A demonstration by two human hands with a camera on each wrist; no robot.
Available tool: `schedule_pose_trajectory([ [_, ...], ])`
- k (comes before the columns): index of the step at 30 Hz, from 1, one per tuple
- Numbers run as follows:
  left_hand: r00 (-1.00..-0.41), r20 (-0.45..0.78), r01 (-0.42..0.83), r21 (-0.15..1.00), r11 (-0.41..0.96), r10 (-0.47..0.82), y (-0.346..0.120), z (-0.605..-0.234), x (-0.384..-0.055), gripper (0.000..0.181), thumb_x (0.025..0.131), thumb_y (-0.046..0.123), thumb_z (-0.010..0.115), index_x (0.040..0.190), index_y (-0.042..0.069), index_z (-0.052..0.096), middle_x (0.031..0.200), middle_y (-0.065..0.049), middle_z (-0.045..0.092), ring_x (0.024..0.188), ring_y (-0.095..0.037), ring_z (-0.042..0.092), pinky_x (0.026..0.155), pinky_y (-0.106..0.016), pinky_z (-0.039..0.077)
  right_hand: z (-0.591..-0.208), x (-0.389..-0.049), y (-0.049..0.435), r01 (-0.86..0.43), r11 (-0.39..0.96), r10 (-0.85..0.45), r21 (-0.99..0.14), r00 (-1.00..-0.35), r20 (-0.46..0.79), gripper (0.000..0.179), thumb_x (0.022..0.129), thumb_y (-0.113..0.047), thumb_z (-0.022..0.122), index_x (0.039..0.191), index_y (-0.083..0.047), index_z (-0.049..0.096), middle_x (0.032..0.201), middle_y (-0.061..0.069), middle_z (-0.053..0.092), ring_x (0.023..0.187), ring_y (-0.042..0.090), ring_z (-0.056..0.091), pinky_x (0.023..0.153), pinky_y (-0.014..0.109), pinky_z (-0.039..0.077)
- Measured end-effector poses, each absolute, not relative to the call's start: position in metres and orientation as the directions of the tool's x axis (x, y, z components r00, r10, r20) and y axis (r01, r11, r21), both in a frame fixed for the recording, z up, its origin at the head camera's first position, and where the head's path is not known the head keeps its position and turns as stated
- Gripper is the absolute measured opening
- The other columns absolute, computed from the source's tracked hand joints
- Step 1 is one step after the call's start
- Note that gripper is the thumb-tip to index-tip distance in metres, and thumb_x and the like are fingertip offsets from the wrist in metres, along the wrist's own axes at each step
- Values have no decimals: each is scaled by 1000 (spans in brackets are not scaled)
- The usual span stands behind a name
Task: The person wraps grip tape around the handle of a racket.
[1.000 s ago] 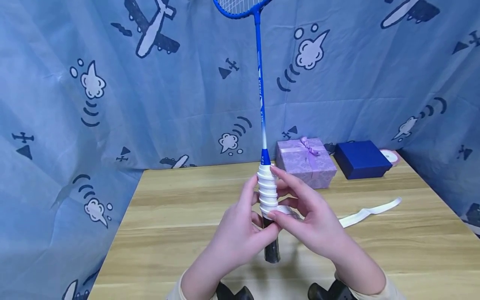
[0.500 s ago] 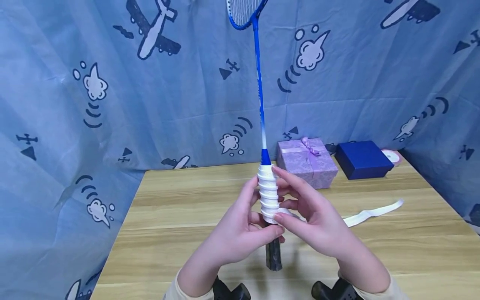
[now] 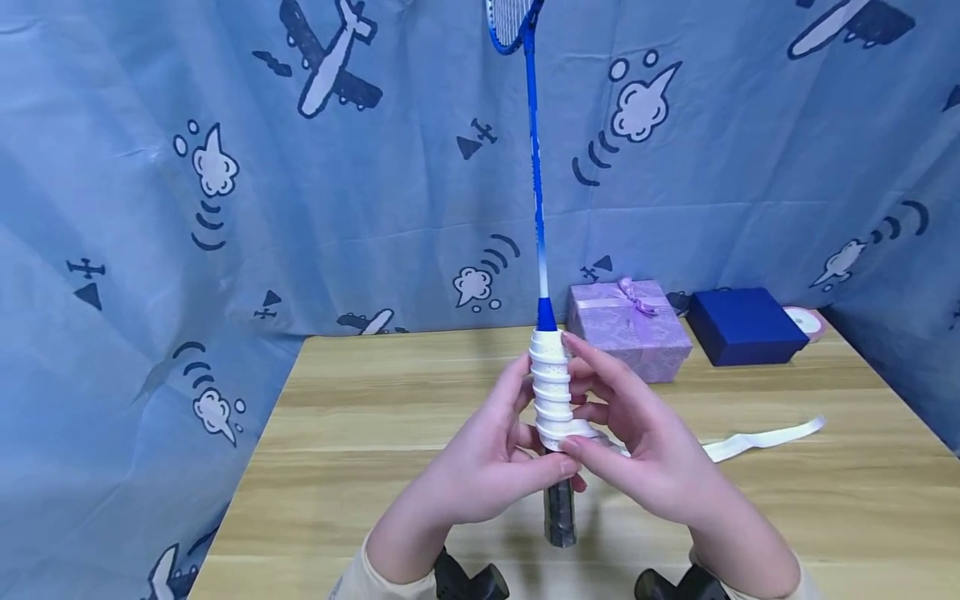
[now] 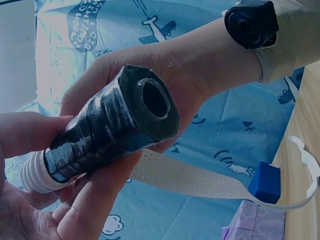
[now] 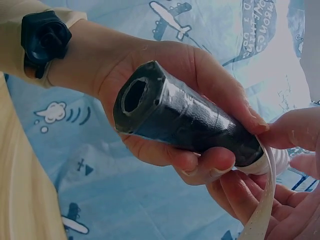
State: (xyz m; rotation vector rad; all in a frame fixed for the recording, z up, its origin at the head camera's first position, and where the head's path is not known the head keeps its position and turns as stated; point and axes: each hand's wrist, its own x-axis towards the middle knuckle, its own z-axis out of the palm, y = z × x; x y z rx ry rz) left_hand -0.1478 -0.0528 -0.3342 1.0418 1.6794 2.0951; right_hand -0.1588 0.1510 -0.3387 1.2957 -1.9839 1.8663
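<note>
A blue badminton racket [image 3: 536, 167] stands nearly upright between both hands, its head partly cut off at the top of the head view. White ridged grip tape [image 3: 551, 383] is wound round the upper handle. Below it the black handle end [image 4: 95, 125] is bare, with a round hole in its butt. My left hand [image 3: 480, 475] grips the handle, its thumb across the lower edge of the winding. My right hand [image 3: 645, 442] pinches the tape there, with its forefinger touching the winding's top. A loose tape tail [image 3: 765, 439] trails right over the table.
Behind the right hand stand a lilac gift box [image 3: 630, 333] with a ribbon bow, a dark blue box [image 3: 746, 329] and a pink-white roll [image 3: 804, 319]. A blue printed curtain [image 3: 375, 208] hangs behind the wooden table [image 3: 360, 392].
The racket has turned about its long axis, so its head now shows narrower. The handle's bottom end sits slightly lower. The whole head view has shifted a little.
</note>
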Motion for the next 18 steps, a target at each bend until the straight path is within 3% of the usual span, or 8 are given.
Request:
schedule_pose_trajectory([
  [5,-712,352,214,933,-291,607,-53,-334,-147,92,91,-16,63,160,23,18,148,-28,37,83,-16,72,74,-50,65,-340,-159,151,-627,-142,-477,-766,-634,608,93,79,31,64,160,7,24,135,8,52,122,16,55,101,24,55],
  [12,-694,373,210,923,-322,616,-52,-335,-147,89,92,-17,62,161,19,18,147,-27,37,85,-28,72,73,-50,66,-341,-158,154,-614,-161,-485,-773,-633,603,88,80,31,62,158,8,30,135,5,57,121,15,58,100,25,56],
  [18,-680,372,180,920,-348,632,-52,-333,-146,89,93,-17,60,160,22,17,146,-24,38,85,-23,72,74,-58,64,-341,-161,153,-626,-267,-500,-733,-560,661,84,82,31,60,156,14,25,135,11,60,122,18,61,100,26,55],
])
